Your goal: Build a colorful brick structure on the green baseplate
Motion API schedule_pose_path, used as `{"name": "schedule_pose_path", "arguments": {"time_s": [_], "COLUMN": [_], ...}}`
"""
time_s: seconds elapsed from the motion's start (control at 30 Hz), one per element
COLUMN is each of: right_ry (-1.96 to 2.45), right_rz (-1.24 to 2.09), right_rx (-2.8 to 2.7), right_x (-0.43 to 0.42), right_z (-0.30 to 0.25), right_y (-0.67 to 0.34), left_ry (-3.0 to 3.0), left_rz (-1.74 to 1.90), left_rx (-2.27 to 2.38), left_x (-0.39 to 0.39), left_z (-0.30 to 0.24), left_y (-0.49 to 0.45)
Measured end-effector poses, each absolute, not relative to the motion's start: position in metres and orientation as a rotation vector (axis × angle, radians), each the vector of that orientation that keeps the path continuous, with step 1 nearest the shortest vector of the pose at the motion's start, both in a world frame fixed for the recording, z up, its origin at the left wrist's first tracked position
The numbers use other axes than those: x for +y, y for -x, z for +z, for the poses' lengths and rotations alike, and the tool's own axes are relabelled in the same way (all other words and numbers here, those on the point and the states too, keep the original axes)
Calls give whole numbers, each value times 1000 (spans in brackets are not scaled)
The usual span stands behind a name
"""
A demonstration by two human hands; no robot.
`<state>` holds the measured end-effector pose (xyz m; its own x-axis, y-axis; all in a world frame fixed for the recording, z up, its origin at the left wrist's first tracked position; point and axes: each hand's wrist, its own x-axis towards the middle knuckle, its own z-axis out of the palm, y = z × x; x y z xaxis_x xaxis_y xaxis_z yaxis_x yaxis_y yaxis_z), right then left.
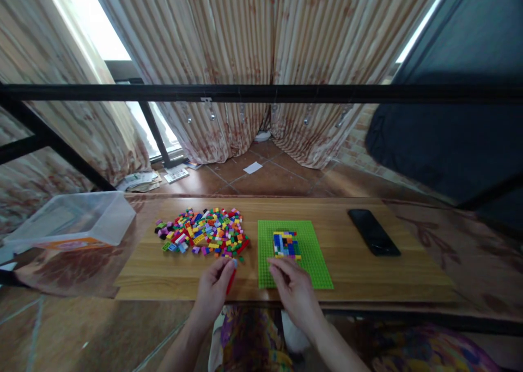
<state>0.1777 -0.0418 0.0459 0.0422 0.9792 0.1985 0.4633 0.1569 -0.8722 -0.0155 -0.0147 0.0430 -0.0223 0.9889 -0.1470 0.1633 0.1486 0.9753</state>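
My left hand (213,284) is closed at the near side of the brick pile. A long red building brick (231,281) shows beside its thumb, and a small pale blue piece (235,263) sticks out at the fingertips. Over the near part of a green studded baseplate (318,268) is my right hand (293,287), its fingers curled and thumb drawn in. What its fingertips hold, if anything, is hidden. Just beyond them, a compact block of multicoloured bricks (286,245) sits on the baseplate, with blue, white, yellow, red and orange pieces.
A loose pile of coloured bricks (204,230) spreads over the left of the wooden table (347,274). A black phone (372,232) lies at the right. Beyond the left end stands a clear plastic bin (93,214). A black metal bar (261,93) crosses in front of the curtains.
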Motion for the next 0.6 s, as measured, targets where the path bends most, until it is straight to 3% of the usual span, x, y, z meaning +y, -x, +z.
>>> {"name": "schedule_pose_path", "arguments": {"time_s": [0.2,0.6], "right_ry": [1292,1279], "right_rz": [1097,1167], "right_rx": [-1403,-864], "right_x": [-65,-63], "right_z": [52,49], "right_y": [-165,-198], "left_ry": [-851,-751], "left_rz": [742,692], "left_rx": [996,940], "left_x": [-38,-39], "left_z": [56,57], "left_y": [-23,-52]}}
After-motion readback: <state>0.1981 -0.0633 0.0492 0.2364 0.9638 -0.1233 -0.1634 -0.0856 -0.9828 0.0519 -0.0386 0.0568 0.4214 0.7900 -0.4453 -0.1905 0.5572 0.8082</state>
